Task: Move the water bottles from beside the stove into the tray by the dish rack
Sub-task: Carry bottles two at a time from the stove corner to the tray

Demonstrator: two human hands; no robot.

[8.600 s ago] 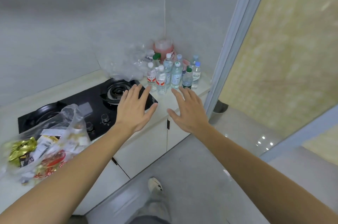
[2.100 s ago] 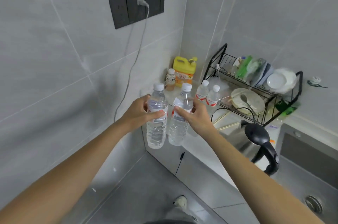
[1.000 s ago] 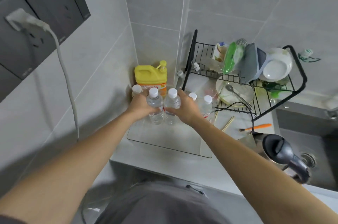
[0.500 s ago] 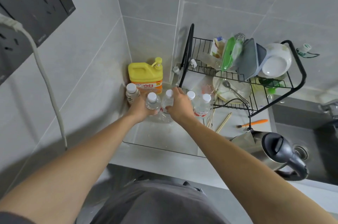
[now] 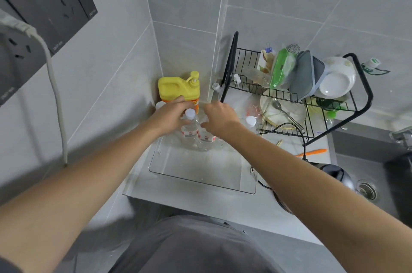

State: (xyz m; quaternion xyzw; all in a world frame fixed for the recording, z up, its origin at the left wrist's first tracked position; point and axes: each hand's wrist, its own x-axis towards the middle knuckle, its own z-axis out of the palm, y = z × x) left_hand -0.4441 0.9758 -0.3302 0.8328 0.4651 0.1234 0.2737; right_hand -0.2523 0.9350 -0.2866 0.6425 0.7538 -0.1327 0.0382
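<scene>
Clear water bottles [image 5: 189,130] upright in the acrylic tray [image 5: 200,174], directly beneath both hands; left hand [image 5: 170,114] apparently loosening, right hand [image 5: 219,117] fingers curled, grip unclear.

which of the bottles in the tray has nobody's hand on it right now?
The water bottle nearest the dish rack, at the tray's far right. The other two stand together under the left hand and right hand.
</scene>
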